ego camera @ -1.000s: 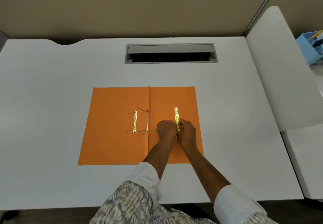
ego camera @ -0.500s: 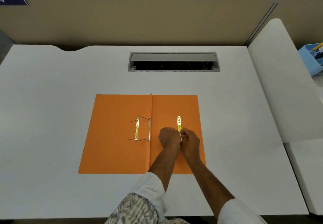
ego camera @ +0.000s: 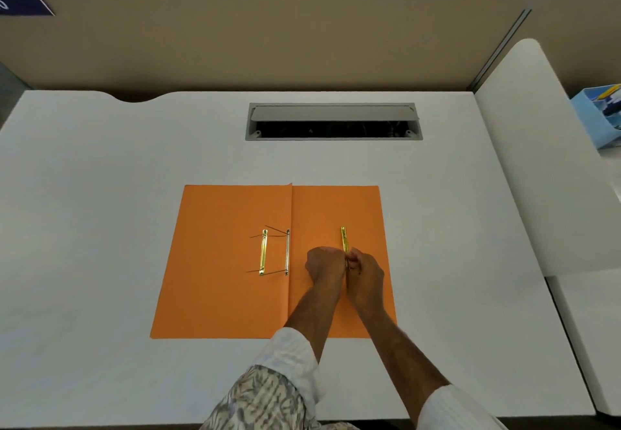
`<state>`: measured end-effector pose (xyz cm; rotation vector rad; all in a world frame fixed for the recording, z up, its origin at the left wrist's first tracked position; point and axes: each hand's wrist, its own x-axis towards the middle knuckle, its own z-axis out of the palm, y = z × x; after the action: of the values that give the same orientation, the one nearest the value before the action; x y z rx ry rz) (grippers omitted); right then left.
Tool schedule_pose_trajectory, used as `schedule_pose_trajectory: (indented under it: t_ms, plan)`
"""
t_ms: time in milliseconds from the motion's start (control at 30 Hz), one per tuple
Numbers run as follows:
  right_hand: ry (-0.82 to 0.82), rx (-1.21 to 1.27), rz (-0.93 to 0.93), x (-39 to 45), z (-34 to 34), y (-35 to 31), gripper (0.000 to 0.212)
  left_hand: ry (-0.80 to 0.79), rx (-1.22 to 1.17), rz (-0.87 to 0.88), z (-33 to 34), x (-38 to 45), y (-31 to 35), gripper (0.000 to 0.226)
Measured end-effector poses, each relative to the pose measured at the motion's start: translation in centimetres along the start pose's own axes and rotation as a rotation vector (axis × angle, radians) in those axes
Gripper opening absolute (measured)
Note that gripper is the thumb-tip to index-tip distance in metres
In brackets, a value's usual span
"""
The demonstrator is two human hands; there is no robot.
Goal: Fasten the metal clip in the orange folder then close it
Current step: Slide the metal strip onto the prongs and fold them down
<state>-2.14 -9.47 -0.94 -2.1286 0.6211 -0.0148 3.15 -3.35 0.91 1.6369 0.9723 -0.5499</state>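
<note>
An orange folder (ego camera: 221, 261) lies open and flat on the white desk. Beside its centre fold, on the left leaf, sits the metal fastener base (ego camera: 263, 252) with two thin prongs sticking out sideways and a silver bar (ego camera: 287, 251). A loose gold clip bar (ego camera: 343, 239) lies lengthwise on the right leaf. My left hand (ego camera: 324, 265) and my right hand (ego camera: 366, 270) are pressed together over the bar's near end, both pinching it. The near end of the bar is hidden by my fingers.
A grey cable hatch (ego camera: 332, 122) stands open at the back of the white desk (ego camera: 100, 194). A tan partition runs behind it. At the far right a second desk carries a light blue tray (ego camera: 601, 120).
My hands have stayed together on the near end of the gold bar. The view has tilted up, so the folder and hands sit lower in the frame.
</note>
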Motion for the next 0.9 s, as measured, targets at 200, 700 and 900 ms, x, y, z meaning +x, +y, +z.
schedule_pose_trajectory:
  t_ms: [200,700,900]
  plan:
    - [0.012,0.077,0.022,0.0,-0.3,0.6,0.026,-0.033,0.092,0.156,0.0,-1.0,-0.6,0.008]
    - [-0.381,0.561,0.272,0.2,3.0,-5.1,0.012,-0.097,0.201,0.481,-11.0,1.1,-0.5,0.012]
    - [-0.483,0.525,0.244,0.9,6.3,-8.3,0.017,-0.038,0.253,0.588,-14.5,2.8,-0.5,0.017]
